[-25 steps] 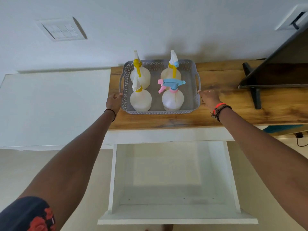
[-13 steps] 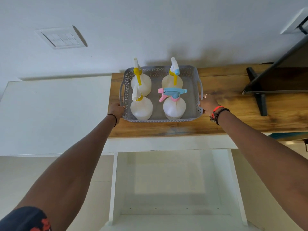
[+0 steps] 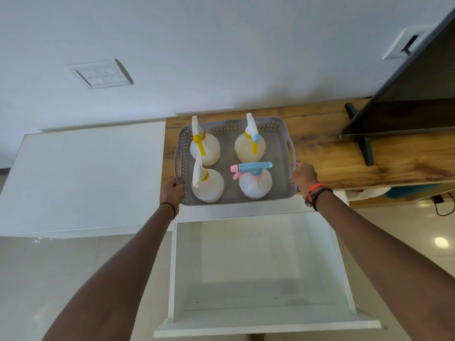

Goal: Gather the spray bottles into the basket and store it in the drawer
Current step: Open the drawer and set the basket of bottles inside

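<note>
A grey perforated basket point(image 3: 279, 134) holds several white spray bottles, among them one with a blue and pink trigger point(image 3: 256, 183) at the front right and one with a yellow collar point(image 3: 208, 185) at the front left. My left hand point(image 3: 173, 190) grips the basket's left side near its handle. My right hand point(image 3: 304, 177) grips the right side. The basket's front edge overhangs the wooden top point(image 3: 344, 156), above the open white drawer point(image 3: 256, 267), which has nothing in it.
A dark screen on a black stand point(image 3: 362, 143) sits on the wooden top to the right. A white cabinet top point(image 3: 86, 178) lies to the left. A switch plate point(image 3: 99, 75) is on the wall. A cable point(image 3: 443, 205) lies on the tiled floor at right.
Both hands closed on the basket's sides and pulled it toward me, so its front now passes the wooden top's edge above the drawer.
</note>
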